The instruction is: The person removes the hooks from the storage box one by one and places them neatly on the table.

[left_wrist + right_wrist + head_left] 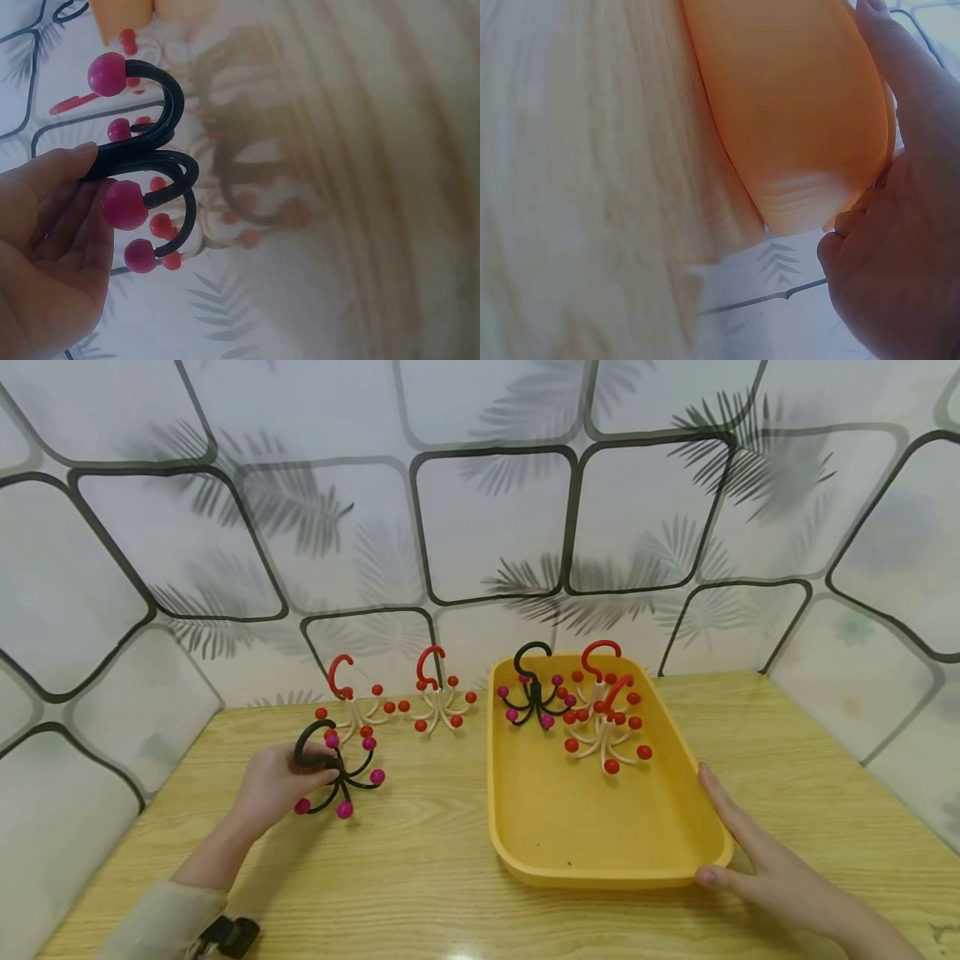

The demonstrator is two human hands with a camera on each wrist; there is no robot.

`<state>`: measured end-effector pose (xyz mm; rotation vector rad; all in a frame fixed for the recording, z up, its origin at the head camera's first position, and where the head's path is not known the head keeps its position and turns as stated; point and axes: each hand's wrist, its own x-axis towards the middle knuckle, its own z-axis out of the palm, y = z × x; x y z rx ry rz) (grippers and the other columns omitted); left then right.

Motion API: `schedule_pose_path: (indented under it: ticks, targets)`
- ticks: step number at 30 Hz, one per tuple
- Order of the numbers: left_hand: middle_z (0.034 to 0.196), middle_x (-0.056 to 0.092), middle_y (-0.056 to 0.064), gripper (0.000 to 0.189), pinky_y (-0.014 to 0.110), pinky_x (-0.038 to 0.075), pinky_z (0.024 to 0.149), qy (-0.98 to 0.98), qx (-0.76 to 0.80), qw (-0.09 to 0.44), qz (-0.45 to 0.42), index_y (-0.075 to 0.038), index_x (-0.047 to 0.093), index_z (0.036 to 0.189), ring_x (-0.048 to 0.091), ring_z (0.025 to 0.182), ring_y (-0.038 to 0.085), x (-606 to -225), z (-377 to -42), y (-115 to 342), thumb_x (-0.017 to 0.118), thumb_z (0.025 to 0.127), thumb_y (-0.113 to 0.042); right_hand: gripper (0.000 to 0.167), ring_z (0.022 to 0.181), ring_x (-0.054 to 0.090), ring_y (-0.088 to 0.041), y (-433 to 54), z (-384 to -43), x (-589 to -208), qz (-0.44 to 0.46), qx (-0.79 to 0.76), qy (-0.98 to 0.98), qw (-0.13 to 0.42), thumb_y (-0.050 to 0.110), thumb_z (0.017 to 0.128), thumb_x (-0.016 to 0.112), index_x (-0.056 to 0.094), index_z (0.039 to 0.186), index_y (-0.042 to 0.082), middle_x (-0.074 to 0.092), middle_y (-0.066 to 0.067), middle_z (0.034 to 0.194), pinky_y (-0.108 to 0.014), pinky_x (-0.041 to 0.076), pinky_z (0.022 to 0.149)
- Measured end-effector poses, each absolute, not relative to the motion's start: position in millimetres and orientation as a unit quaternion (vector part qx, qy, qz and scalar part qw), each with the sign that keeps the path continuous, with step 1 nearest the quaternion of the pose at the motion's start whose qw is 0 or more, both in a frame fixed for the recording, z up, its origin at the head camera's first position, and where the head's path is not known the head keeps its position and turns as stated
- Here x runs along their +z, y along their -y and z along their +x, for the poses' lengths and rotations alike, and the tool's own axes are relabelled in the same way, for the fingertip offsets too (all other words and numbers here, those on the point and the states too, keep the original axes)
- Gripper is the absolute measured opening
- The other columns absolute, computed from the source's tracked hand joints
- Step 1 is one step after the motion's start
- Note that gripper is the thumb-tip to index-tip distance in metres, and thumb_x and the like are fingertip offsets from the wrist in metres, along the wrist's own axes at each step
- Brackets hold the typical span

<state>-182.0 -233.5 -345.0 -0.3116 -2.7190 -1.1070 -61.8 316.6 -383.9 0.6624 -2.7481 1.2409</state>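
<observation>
My left hand (270,789) pinches a black multi-arm hook hanger (342,771) by its stem, between thumb and fingers. Magenta balls tip its curved arms, and its hook points up. The left wrist view shows the same hanger (142,156) close up, its stem lying across the fingers. At the near right corner of a yellow tray (570,835), my right hand (772,872) grips the rim, thumb on the front edge and fingers along the side. Inside the tray's far end stand another black hanger (535,695) and two white ones (607,739) with red hooks and red balls.
Two more white hangers with red hooks, a left one (356,714) and a right one (437,703), stand on the wooden table (420,877) beyond my left hand. A patterned wall covering (495,527) rises behind the table and on both sides.
</observation>
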Motion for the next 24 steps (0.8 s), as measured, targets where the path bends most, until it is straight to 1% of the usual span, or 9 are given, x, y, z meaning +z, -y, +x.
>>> schedule_pose_path:
  ticks: [5, 10, 16, 24]
  targets:
    - [0.089, 0.071, 0.011, 0.022, 0.026, 0.051, 0.065, 0.919, -0.372, 0.087, -0.097, 0.001, 0.071, 0.098, 0.067, 0.077, 0.02, -349.8, -183.1, 237.8, 0.077, 0.081, -0.011, 0.101, 0.133, -0.001, 0.01, -316.6, -61.8, -384.1, 0.212, 0.403, 0.89, 0.025, 0.006, 0.085, 0.069, -0.003, 0.154, 0.021, -0.012, -0.001, 0.159, -0.005, 0.004, 0.096]
    - [0.089, 0.07, 0.013, 0.026, 0.029, 0.05, 0.064, 0.923, -0.367, 0.078, -0.081, 0.004, 0.069, 0.103, 0.067, 0.078, 0.022, -350.7, -184.1, 240.1, 0.076, 0.082, -0.012, 0.101, 0.133, -0.001, 0.011, -317.0, -61.9, -384.7, 0.211, 0.402, 0.891, 0.024, 0.006, 0.085, 0.069, -0.003, 0.154, 0.022, -0.011, 0.0, 0.159, -0.004, 0.004, 0.096]
    - [0.09, 0.07, 0.014, 0.03, 0.031, 0.05, 0.065, 0.924, -0.37, 0.066, -0.07, 0.004, 0.067, 0.105, 0.067, 0.081, 0.025, -350.5, -186.0, 241.1, 0.076, 0.083, -0.014, 0.102, 0.134, 0.0, 0.011, -317.8, -62.9, -385.0, 0.215, 0.399, 0.891, 0.028, 0.005, 0.084, 0.07, -0.003, 0.154, 0.021, -0.011, -0.001, 0.159, -0.002, 0.006, 0.095]
    - [0.091, 0.071, 0.015, 0.03, 0.03, 0.051, 0.065, 0.923, -0.374, 0.057, -0.064, 0.003, 0.067, 0.105, 0.068, 0.084, 0.027, -352.2, -189.8, 242.2, 0.076, 0.083, -0.016, 0.102, 0.133, 0.0, 0.011, -317.3, -62.1, -384.6, 0.211, 0.395, 0.893, 0.029, 0.006, 0.084, 0.07, -0.003, 0.154, 0.021, -0.01, -0.008, 0.159, -0.004, 0.005, 0.096]
